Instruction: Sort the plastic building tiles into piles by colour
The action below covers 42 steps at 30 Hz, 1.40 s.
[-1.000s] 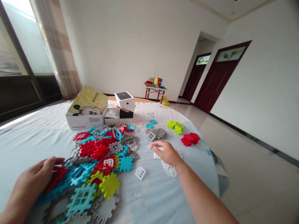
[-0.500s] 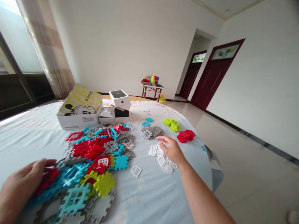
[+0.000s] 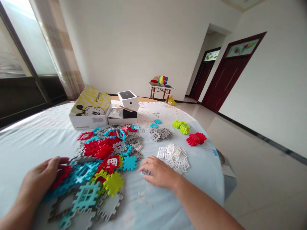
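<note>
My right hand (image 3: pixel 159 172) is low over the tablecloth, its fingers and thumb closed around a small white window piece (image 3: pixel 145 172), which they partly cover. Just beyond it is a loose pile of white window pieces (image 3: pixel 176 157). At the left edge of a mixed heap of plastic interlocking tiles rests my left hand (image 3: pixel 45 175), fingers loosely apart beside a red tile (image 3: pixel 61 176); nothing is plainly held in it. The heap includes blue tiles (image 3: pixel 87 172), a lime-green tile (image 3: pixel 114 183), a turquoise window tile (image 3: pixel 86 195) and grey tiles (image 3: pixel 110 204).
Separate piles of grey tiles (image 3: pixel 161 134), lime-green tiles (image 3: pixel 181 126) and red tiles (image 3: pixel 196 139) lie farther back, near two blue pieces (image 3: pixel 155 124). A yellow-and-white shoebox (image 3: pixel 90 121) and a white phone box (image 3: pixel 128 99) stand behind the heap. The round table's edge curves at right.
My right hand has moved left and nearer, from above the white pile to the single white window piece. My left hand stays by the heap. The camera view has shifted slightly.
</note>
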Motion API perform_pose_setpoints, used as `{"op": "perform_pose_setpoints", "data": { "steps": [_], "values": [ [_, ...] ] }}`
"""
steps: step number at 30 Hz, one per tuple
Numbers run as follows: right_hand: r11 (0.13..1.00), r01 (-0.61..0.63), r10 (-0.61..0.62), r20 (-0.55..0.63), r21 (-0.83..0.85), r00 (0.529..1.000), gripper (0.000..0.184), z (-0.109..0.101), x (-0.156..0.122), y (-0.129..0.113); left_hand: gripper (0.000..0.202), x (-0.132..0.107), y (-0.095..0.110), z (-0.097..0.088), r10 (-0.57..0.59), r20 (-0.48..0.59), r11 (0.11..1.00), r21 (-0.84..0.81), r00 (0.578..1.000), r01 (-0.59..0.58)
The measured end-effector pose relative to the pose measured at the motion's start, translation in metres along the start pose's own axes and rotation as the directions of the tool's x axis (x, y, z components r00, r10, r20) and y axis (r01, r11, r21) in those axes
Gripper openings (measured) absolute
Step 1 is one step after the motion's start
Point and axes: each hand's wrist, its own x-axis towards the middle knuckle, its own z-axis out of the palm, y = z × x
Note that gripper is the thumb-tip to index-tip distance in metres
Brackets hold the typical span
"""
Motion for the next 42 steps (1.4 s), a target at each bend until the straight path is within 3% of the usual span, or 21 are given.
{"op": "perform_pose_setpoints", "data": {
  "steps": [3,8,13,17,19,22,25,29,31,33,38,42],
  "values": [
    [1.000,0.016,-0.016,-0.012,0.009,1.000,0.031,-0.001,-0.002,0.000,0.046,-0.013,0.017,-0.007,-0.101,0.054,0.990,-0.097,0.993,0.106],
    [0.996,-0.080,0.084,-0.108,0.040,0.991,0.033,-0.011,-0.004,0.005,0.045,-0.018,0.023,-0.008,-0.112,0.048,0.981,-0.151,0.993,0.118],
    [0.966,-0.258,0.240,-0.330,-0.009,0.913,0.030,-0.038,-0.020,0.032,0.047,-0.019,0.019,-0.007,-0.082,0.094,0.972,-0.210,0.992,0.100],
    [0.932,-0.361,0.318,-0.379,-0.046,0.869,0.033,-0.048,-0.032,0.057,0.050,-0.020,0.018,-0.007,-0.063,0.093,0.982,-0.169,0.994,0.078],
    [0.935,-0.351,0.303,-0.391,-0.055,0.869,0.034,-0.047,-0.032,0.060,0.049,-0.023,0.021,-0.008,-0.014,0.055,0.994,-0.107,0.998,0.019],
    [0.955,-0.297,0.267,-0.397,-0.016,0.878,0.032,-0.042,-0.027,0.049,0.048,-0.031,0.032,-0.010,0.169,-0.038,0.985,0.027,0.985,-0.168],
    [0.966,-0.248,0.258,-0.328,0.072,0.909,0.029,-0.034,-0.019,0.028,0.045,-0.048,0.052,-0.009,0.425,-0.076,0.899,0.153,0.902,-0.410],
    [0.976,-0.164,0.191,-0.208,0.141,0.959,0.030,-0.020,-0.010,0.002,0.037,-0.083,0.088,-0.002,0.663,0.093,0.718,0.205,0.743,-0.666],
    [0.983,-0.120,0.142,-0.157,0.142,0.977,0.030,-0.012,-0.007,-0.004,0.038,-0.101,0.102,0.001,0.723,0.207,0.627,0.202,0.659,-0.752],
    [0.987,-0.088,0.104,-0.116,0.131,0.988,0.029,-0.004,-0.004,-0.006,0.041,-0.114,0.108,0.004,0.731,0.292,0.580,0.210,0.616,-0.787],
    [0.991,-0.076,0.082,-0.053,0.111,0.995,0.028,0.006,-0.001,-0.002,0.057,-0.116,0.098,0.013,0.593,0.445,0.585,0.336,0.671,-0.739],
    [0.991,-0.068,0.074,-0.046,0.118,0.996,0.028,0.006,0.000,0.001,0.055,-0.105,0.088,0.024,0.473,0.547,0.554,0.425,0.691,-0.716]
  ]
}}
